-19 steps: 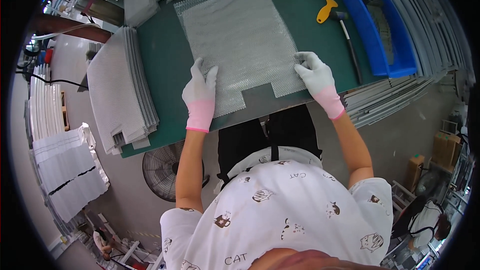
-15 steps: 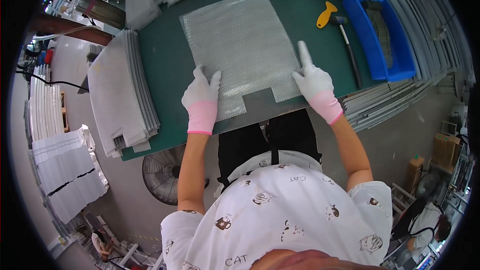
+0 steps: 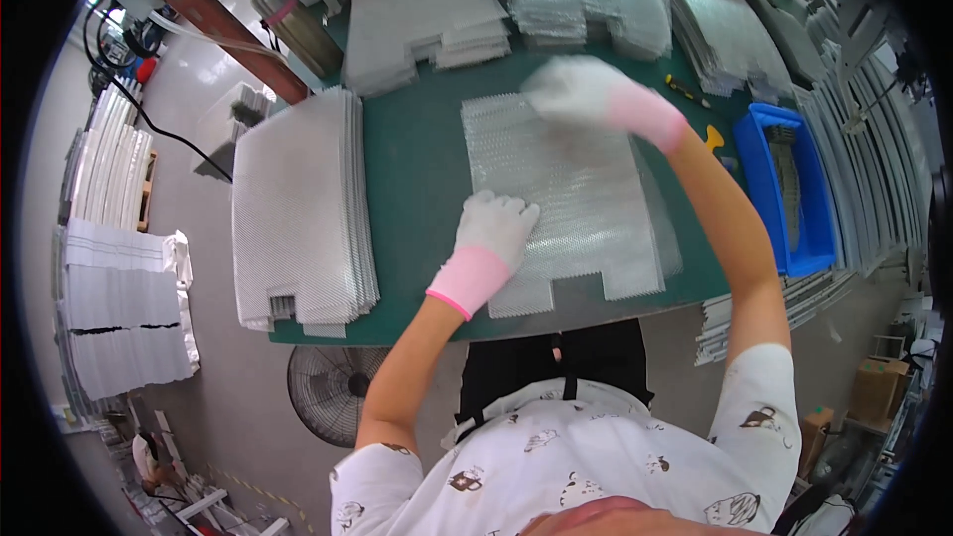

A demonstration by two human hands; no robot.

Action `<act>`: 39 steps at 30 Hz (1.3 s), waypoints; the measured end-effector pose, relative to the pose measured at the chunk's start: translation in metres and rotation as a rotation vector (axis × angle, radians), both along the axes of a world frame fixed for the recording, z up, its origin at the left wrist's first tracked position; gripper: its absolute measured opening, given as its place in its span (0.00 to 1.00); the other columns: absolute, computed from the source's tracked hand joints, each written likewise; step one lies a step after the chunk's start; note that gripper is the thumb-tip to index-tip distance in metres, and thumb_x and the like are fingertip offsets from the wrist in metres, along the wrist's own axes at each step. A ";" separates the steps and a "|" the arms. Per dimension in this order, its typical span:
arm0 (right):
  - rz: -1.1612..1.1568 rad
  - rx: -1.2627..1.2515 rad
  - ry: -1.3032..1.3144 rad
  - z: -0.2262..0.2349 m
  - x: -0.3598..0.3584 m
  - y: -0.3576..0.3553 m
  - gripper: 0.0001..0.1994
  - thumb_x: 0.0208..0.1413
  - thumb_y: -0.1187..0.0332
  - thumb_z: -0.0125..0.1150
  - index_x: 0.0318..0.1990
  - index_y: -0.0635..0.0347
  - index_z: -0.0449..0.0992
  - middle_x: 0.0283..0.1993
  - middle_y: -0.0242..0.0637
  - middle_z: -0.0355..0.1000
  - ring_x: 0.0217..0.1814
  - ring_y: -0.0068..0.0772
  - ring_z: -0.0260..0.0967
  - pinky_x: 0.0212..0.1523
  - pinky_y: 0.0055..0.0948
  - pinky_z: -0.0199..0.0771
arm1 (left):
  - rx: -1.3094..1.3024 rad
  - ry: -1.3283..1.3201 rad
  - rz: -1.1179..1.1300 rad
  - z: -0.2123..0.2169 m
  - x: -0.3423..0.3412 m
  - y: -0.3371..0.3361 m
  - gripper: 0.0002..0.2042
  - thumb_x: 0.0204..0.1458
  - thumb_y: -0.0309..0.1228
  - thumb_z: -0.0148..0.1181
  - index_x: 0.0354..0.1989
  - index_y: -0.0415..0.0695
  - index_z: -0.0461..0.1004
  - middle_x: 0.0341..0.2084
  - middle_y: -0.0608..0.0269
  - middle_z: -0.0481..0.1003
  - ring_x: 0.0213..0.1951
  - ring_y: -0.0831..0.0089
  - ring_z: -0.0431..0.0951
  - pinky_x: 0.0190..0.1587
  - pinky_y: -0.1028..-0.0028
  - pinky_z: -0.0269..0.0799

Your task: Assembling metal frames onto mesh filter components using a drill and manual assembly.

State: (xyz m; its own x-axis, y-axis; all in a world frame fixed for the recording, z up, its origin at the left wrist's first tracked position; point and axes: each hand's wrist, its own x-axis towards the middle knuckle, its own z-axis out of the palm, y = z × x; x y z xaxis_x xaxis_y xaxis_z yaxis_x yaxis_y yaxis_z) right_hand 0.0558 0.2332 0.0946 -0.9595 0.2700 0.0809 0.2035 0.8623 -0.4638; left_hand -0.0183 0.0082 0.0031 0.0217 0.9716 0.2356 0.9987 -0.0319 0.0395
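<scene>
A silver mesh sheet (image 3: pixel 586 208) with a square notch in its near edge lies on the green tabletop (image 3: pixel 417 154) before me. Along its right side a paler, see-through edge (image 3: pixel 667 238) sticks out. My left hand (image 3: pixel 494 233), in a white glove with a pink cuff, rests on the sheet's left part with fingers bent and bunched; nothing shows in them. At the sheet's far edge, my gloved right hand (image 3: pixel 578 91) is smeared by motion, so its fingers and anything in them cannot be made out.
Stacks of mesh sheets stand left (image 3: pixel 298 208) and along the back (image 3: pixel 422 15). To the right are a yellow scraper (image 3: pixel 714 138), a yellow-and-black cutter (image 3: pixel 685 91) and a blue bin (image 3: pixel 762 199) of metal pieces. A floor fan (image 3: pixel 333 392) stands below the table's front edge.
My right hand has left the sheet's near right edge and swung to its far edge. My left hand has gone from spread to bunched fingers. The view has shifted, showing more of the back.
</scene>
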 end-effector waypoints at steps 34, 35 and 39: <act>-0.050 -1.069 0.904 0.060 -0.007 0.017 0.17 0.57 0.67 0.56 0.52 0.65 0.69 0.46 0.36 0.70 0.49 0.31 0.70 0.54 0.31 0.70 | 0.321 -0.119 -0.236 0.048 0.007 -0.011 0.15 0.40 0.37 0.60 0.36 0.45 0.70 0.33 0.59 0.71 0.38 0.60 0.73 0.37 0.65 0.69; -0.072 -1.060 0.914 0.056 0.019 0.006 0.16 0.57 0.67 0.57 0.51 0.65 0.69 0.45 0.35 0.70 0.48 0.29 0.70 0.52 0.30 0.71 | 0.490 -0.138 -0.263 0.066 0.017 -0.024 0.14 0.35 0.32 0.60 0.33 0.44 0.69 0.28 0.58 0.69 0.32 0.60 0.72 0.32 0.64 0.69; -0.265 -1.001 0.813 0.025 0.095 -0.022 0.14 0.59 0.68 0.54 0.51 0.63 0.69 0.44 0.35 0.73 0.42 0.24 0.72 0.38 0.20 0.71 | 1.168 0.010 0.494 0.068 0.012 -0.067 0.25 0.37 0.23 0.56 0.50 0.35 0.68 0.42 0.50 0.72 0.45 0.53 0.72 0.50 0.61 0.66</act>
State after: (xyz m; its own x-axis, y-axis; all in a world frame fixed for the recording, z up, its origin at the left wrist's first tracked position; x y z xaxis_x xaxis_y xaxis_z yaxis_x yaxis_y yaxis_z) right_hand 0.1509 0.2113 0.1192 -0.6414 0.7209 0.2624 -0.3258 0.0538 -0.9439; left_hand -0.0062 -0.0586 0.0712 -0.2759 0.0906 0.9569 0.9140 0.3327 0.2320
